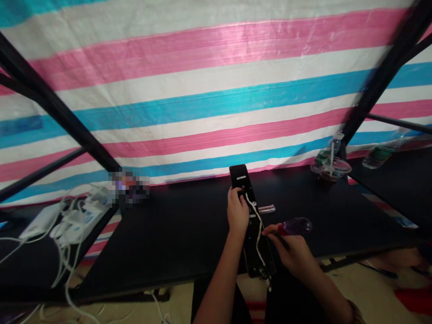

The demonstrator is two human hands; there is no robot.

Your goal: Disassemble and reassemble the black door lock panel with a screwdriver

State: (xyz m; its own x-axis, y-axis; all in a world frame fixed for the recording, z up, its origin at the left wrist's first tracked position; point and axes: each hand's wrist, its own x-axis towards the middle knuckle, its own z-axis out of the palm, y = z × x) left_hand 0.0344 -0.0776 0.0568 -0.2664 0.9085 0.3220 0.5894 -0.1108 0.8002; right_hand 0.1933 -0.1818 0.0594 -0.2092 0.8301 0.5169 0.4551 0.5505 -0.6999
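A long black panel (pixel 240 176), much like the back of a door lock, lies lengthwise in front of me and overhangs the table's near edge. A white cable (pixel 259 218) runs down its face to a small connector at the lower end. My left hand (pixel 238 209) grips the panel's left edge, fingers curled over its upper half. Beside the panel's right edge, my right hand (pixel 293 247) is closed around what looks like a screwdriver (pixel 297 226) with a clear purple handle pointing right. Its tip is hard to make out. A small clear packet (pixel 267 209) lies just right of the panel.
The black table (pixel 175 225) meets a striped tarp wall (pixel 216 103). White power strips and chargers (pixel 79 225) with tangled cords are on the left. A plastic cup (pixel 334 168) with a straw and a bottle (pixel 380 155) stand back right. Dark metal posts (pixel 60 108) slant on both sides.
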